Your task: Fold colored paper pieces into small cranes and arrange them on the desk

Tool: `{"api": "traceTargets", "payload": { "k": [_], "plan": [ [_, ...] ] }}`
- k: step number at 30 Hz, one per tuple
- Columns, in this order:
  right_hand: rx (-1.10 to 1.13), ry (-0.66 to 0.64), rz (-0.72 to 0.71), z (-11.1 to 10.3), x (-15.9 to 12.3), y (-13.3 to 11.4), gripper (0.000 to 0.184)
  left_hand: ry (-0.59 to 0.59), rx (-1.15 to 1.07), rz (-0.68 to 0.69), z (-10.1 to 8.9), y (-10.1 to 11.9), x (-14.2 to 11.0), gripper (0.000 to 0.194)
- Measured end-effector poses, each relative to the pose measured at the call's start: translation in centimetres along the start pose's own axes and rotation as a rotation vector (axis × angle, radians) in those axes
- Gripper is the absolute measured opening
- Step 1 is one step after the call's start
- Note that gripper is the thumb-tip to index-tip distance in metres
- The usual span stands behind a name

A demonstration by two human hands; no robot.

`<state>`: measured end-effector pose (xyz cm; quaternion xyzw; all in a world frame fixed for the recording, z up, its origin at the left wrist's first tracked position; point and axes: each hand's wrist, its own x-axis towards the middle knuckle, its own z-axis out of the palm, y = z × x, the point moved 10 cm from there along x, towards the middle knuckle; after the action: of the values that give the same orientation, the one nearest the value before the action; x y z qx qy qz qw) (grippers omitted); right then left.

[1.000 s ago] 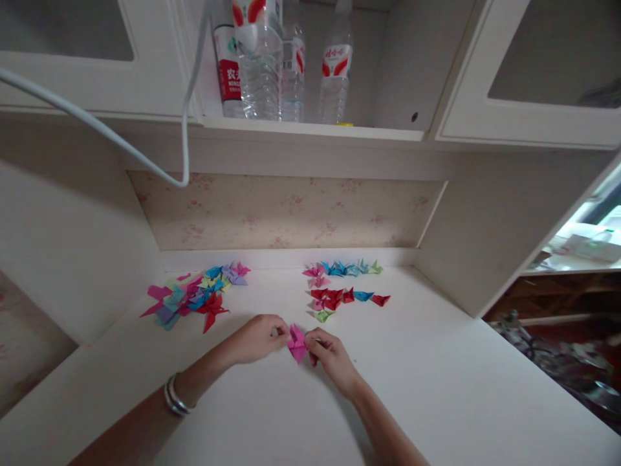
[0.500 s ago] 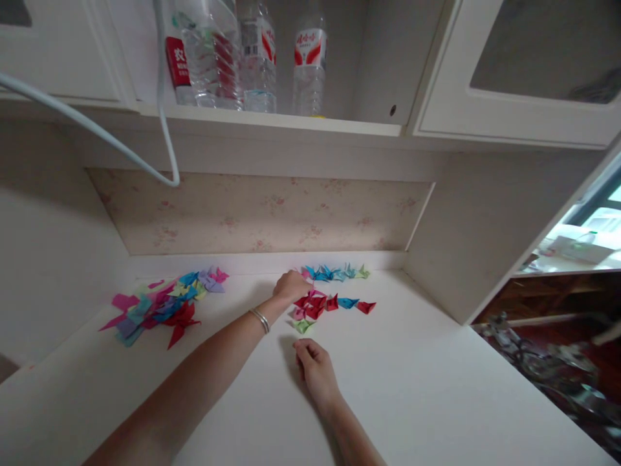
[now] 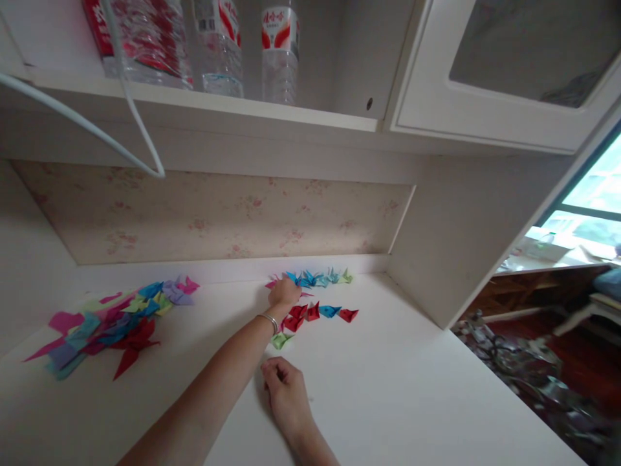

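My left hand [image 3: 285,293], with a bracelet [image 3: 270,321] at the wrist, reaches to the left end of the back row of folded paper cranes. Its fingers are pinched on a pink paper crane [image 3: 306,294], mostly hidden by the hand. Blue paper cranes [image 3: 305,279] and a light green one [image 3: 345,276] stand in that row. In front lie small folded paper pieces: red [image 3: 313,312], blue [image 3: 330,311] and green [image 3: 281,340]. Nearer to me, my right hand [image 3: 286,391] rests on the white tabletop [image 3: 388,388], fingers curled with nothing showing in them.
A heap of colourful folded paper [image 3: 101,327] lies on the left, with a red crane [image 3: 136,346] at its front. Above hangs an open shelf [image 3: 218,107] holding plastic bottles [image 3: 280,55]. A white cable [image 3: 145,145] dangles at the upper left. A side panel [image 3: 436,246] bounds the right.
The view has shifted right, so everything sits further left. My left hand has moved slightly toward the left end of the back row. My right hand stays curled on the tabletop.
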<state>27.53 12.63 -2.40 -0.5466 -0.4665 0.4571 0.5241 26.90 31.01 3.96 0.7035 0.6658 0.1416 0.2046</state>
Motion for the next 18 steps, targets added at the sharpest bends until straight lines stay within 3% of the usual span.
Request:
{"api": "traceTargets", "payload": {
  "k": [7, 18],
  "plan": [
    [-0.036, -0.016, -0.021, 0.1, -0.1, -0.4, 0.03, 0.006, 0.0, -0.038, 1.0, -0.8, 0.8, 0.037],
    [-0.047, -0.033, -0.018, 0.2, -0.1, -0.1, 0.031, -0.019, -0.029, -0.105, 0.6, -2.0, 0.6, 0.039]
  ]
}}
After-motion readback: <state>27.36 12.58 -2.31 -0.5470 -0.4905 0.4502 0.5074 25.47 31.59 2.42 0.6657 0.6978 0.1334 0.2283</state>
